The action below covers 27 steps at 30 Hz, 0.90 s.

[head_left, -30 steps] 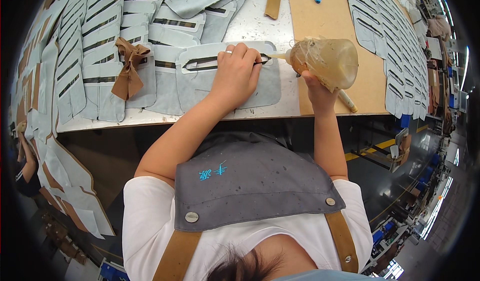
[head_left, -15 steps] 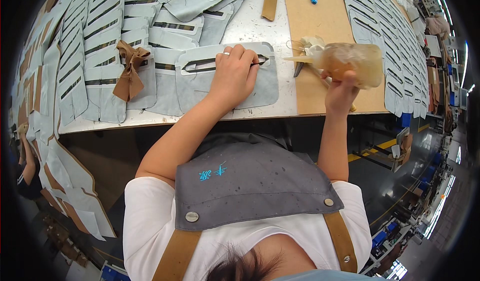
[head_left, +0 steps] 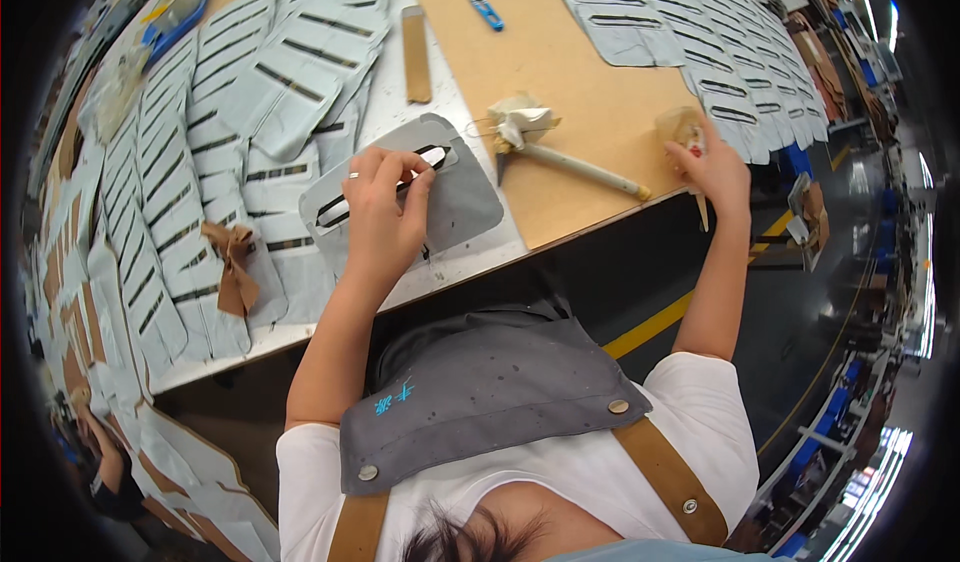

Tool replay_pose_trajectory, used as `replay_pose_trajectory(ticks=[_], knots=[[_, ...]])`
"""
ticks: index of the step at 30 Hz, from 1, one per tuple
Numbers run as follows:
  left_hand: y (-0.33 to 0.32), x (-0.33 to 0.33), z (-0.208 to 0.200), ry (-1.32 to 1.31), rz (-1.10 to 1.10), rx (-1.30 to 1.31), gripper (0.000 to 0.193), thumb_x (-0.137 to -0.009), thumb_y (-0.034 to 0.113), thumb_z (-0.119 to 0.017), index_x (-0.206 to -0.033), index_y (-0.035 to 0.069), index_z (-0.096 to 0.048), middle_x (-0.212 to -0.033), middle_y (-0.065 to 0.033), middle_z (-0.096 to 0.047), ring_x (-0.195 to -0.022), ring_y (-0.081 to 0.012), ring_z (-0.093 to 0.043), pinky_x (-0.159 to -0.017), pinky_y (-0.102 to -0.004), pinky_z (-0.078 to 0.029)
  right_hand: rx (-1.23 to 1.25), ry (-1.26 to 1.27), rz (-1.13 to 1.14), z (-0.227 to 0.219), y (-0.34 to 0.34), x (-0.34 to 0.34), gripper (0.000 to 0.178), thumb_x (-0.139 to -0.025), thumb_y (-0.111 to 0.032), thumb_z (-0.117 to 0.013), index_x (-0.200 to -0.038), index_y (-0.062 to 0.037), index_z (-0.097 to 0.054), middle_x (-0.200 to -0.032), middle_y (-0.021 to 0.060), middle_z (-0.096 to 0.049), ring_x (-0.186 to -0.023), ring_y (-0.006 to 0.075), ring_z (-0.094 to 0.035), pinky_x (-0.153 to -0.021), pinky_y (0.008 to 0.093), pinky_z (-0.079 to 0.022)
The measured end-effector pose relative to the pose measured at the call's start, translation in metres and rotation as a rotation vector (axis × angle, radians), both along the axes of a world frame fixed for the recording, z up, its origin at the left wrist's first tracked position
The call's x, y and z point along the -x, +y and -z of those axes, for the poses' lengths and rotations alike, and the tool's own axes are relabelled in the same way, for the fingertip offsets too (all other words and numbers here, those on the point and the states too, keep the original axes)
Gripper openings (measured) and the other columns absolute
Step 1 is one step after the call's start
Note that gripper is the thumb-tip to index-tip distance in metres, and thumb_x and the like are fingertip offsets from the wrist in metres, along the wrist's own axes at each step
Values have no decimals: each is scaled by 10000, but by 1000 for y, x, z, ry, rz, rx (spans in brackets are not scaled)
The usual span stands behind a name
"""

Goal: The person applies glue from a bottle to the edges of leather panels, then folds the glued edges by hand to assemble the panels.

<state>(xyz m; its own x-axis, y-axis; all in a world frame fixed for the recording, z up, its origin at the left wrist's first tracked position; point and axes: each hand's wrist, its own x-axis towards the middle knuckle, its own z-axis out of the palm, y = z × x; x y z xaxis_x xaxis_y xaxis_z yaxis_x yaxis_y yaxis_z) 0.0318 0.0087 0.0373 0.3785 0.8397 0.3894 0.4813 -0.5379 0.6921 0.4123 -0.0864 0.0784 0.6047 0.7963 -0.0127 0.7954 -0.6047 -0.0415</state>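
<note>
The left hand (head_left: 385, 212) lay flat on a grey cloth piece (head_left: 455, 197), its fingers bent and pressing down beside the long slot in that piece, with a ring on one finger. The grey cloth piece sat on the table (head_left: 400, 92), close to the near edge. The right hand (head_left: 715, 167) was closed around a small tan glue pot (head_left: 682, 127), far to the right of the grey cloth piece, at the edge of a brown board (head_left: 560, 72). A brush with a pale handle (head_left: 570, 157) lay on the brown board, just right of the grey cloth piece, with nobody holding it. A thin brown strip (head_left: 416, 54) lay beyond the grey cloth piece, and small blue snips (head_left: 487, 9) lay farther off. Rows of grey pieces with slots (head_left: 250, 92) covered the table to the left of the grey cloth piece. A brown scrap (head_left: 235, 267) sat on them there.
</note>
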Motion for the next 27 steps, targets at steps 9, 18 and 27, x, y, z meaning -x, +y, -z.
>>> replay_pose_trajectory(ticks=[9,18,27], knots=[[15,-104,-30,-97,252,-186,87,-838,96,-643,-918,108,-610,-898,-60,-544,-906,-259,-508,-791,-388,-322,-658,803,-655,-10,28,98,436,-854,-227,-672,-1244,-53,-586,-1087,165,-662,-980,316,-628,-876,364,-466],[27,-36,4,66,68,-137,154,-836,91,-645,-987,104,-618,-989,-79,-559,-975,-276,-514,-841,-404,-324,-586,642,-129,33,133,-113,396,-817,-42,-566,-1212,-52,-596,-1012,76,-662,-887,160,-606,-824,293,-466],[34,8,42,99,-45,-13,147,-835,76,-628,-979,105,-627,-988,-69,-565,-963,-260,-510,-834,-400,-317,-361,354,-16,65,140,-167,531,-718,-115,-693,-1225,-16,-568,-1082,212,-656,-1032,336,-621,-935,379,-455]])
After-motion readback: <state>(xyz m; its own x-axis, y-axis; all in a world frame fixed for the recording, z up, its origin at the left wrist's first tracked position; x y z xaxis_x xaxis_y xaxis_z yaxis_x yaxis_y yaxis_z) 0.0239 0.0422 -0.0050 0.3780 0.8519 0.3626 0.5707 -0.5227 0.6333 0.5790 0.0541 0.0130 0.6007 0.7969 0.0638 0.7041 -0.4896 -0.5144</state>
